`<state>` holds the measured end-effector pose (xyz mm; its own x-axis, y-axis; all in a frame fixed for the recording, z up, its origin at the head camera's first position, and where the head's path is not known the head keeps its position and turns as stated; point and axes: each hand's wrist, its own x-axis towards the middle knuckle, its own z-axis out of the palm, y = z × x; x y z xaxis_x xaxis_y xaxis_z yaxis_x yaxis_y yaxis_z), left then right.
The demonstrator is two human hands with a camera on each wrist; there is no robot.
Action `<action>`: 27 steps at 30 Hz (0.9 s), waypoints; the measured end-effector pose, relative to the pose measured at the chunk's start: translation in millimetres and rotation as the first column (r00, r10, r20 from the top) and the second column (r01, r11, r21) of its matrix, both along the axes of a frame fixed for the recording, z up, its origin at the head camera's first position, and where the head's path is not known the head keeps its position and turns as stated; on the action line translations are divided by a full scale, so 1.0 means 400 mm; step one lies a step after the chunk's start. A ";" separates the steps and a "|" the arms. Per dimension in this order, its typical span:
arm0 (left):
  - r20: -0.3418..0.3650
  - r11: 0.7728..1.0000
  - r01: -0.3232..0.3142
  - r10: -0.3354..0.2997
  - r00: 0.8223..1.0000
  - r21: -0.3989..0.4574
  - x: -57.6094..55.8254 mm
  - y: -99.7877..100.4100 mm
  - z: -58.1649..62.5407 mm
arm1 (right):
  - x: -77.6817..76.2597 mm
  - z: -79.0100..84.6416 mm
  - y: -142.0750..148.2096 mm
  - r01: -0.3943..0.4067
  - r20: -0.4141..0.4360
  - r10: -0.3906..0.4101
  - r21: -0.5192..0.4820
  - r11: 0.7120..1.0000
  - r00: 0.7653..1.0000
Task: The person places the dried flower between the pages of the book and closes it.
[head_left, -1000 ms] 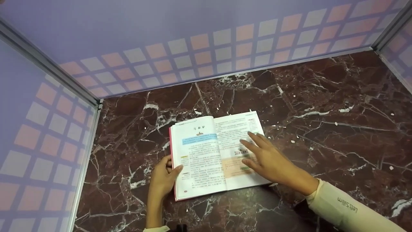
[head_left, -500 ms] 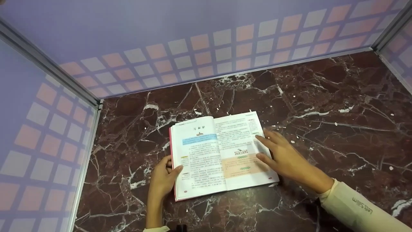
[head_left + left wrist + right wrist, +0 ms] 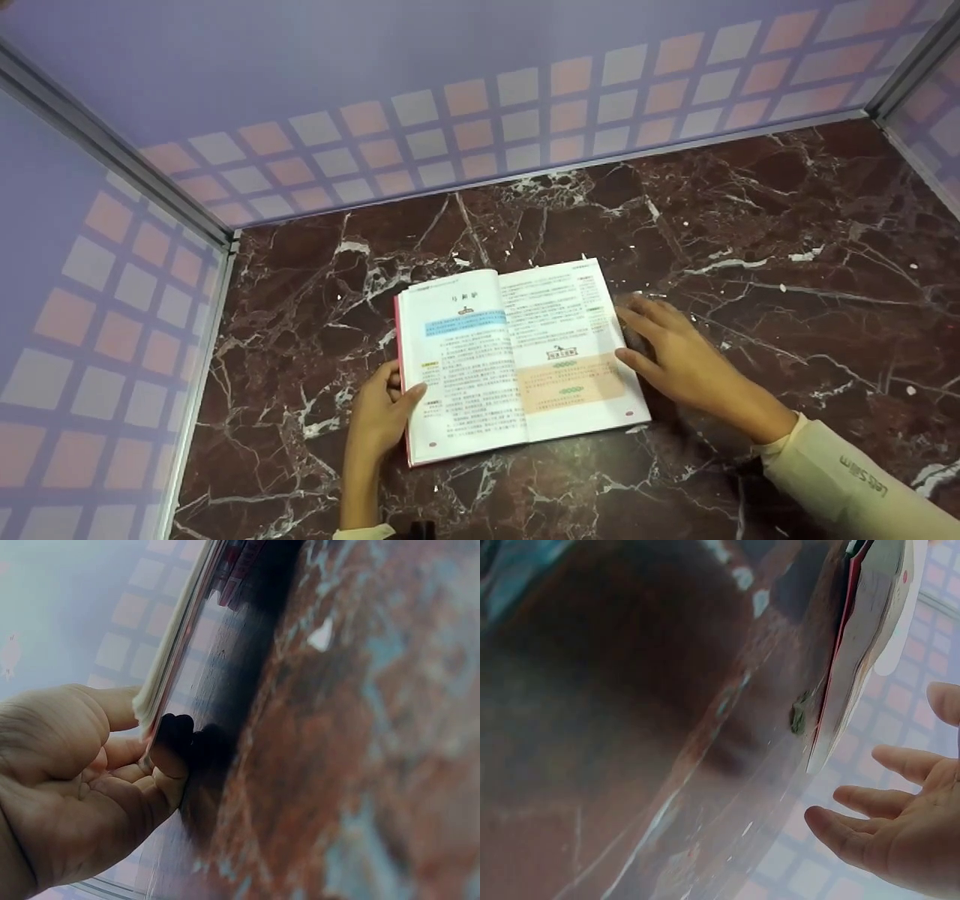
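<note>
An open book [image 3: 465,360] with printed pages and a red cover lies on the dark marbled table [image 3: 315,300]. My left hand [image 3: 382,412] grips its left edge, thumb on top of the page and fingers curled beneath. In the left wrist view the book's edge [image 3: 176,637] sits between the thumb and the curled fingers of that left hand [image 3: 90,780]. Beside the right edge, my right hand [image 3: 679,360] has its fingers loosely extended. The right wrist view shows this right hand [image 3: 907,802] apart from the book [image 3: 862,652], holding nothing.
Purple panels [image 3: 375,90] with pink and white squares border the table at the back and sides. Small white scraps [image 3: 682,328] are scattered on the marbled top. A small black object [image 3: 423,529] shows at the bottom edge near the left wrist.
My right hand has moved right, from over the right page to beside the book's right edge, uncovering the page. The left hand and the book stay in place.
</note>
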<state>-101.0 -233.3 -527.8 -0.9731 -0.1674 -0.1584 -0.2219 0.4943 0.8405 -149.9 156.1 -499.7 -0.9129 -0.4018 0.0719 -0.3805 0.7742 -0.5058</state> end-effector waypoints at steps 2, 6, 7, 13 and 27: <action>-0.002 1.000 -0.001 0.001 1.000 0.004 0.000 0.001 0.001 | -0.002 0.002 0.006 0.007 0.001 -0.007 -0.001 1.000 1.000; -0.006 1.000 -0.001 0.001 1.000 0.010 0.000 0.000 0.001 | -0.005 0.005 0.020 0.022 0.016 -0.023 0.007 1.000 1.000; 0.000 1.000 0.001 -0.001 1.000 0.011 0.000 0.001 0.002 | -0.006 0.005 0.024 0.028 0.023 -0.028 0.009 1.000 0.999; 0.047 1.000 0.012 -0.012 0.999 -0.003 0.001 0.001 0.007 | -0.007 0.007 0.047 0.049 0.058 -0.051 0.028 0.998 0.997; 0.045 1.000 -0.002 0.003 0.999 -0.014 0.001 0.002 0.004 | 0.006 -0.014 0.094 0.072 0.081 -0.074 0.031 0.997 0.994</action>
<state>-100.8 -232.5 -526.3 -0.9647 -0.1722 -0.1993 -0.2602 0.5056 0.8226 -147.4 193.8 -505.2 -0.9422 -0.3346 -0.0146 -0.2806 0.8125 -0.5111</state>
